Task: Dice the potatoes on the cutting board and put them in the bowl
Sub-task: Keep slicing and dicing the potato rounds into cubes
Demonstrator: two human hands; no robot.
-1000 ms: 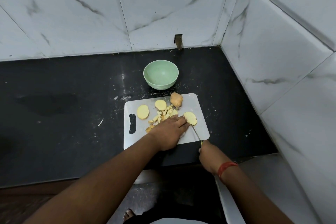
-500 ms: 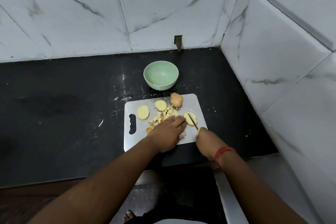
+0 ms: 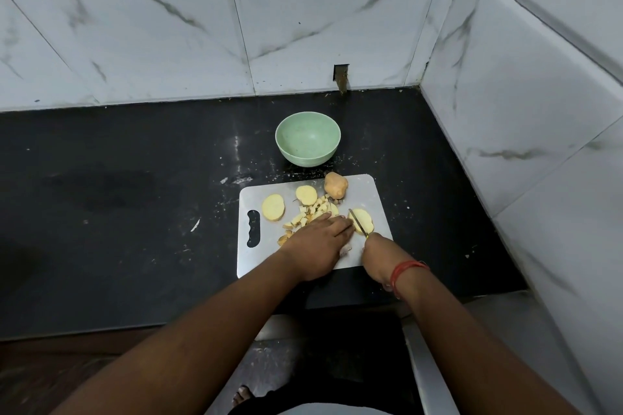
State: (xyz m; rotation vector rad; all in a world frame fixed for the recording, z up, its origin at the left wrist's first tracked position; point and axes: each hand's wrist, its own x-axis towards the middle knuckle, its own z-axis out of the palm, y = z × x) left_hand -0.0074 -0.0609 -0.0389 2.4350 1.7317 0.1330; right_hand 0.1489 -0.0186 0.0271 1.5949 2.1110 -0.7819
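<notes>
Black countertop [image 3: 135,212], white marble-veined wall tiles [image 3: 168,27], red wrist thread [image 3: 406,268], small wall notch [image 3: 341,76].

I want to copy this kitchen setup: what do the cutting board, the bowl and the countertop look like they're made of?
Cutting board: likely stainless steel or a grey plastic; flat, thin, silver-grey with a dull sheen and a cut-out handle slot.
Bowl: probably plastic or melamine; matte pale green, no glassy glare.
Countertop: looks like polished black stone, perhaps granite; dark and faintly reflective.
</notes>
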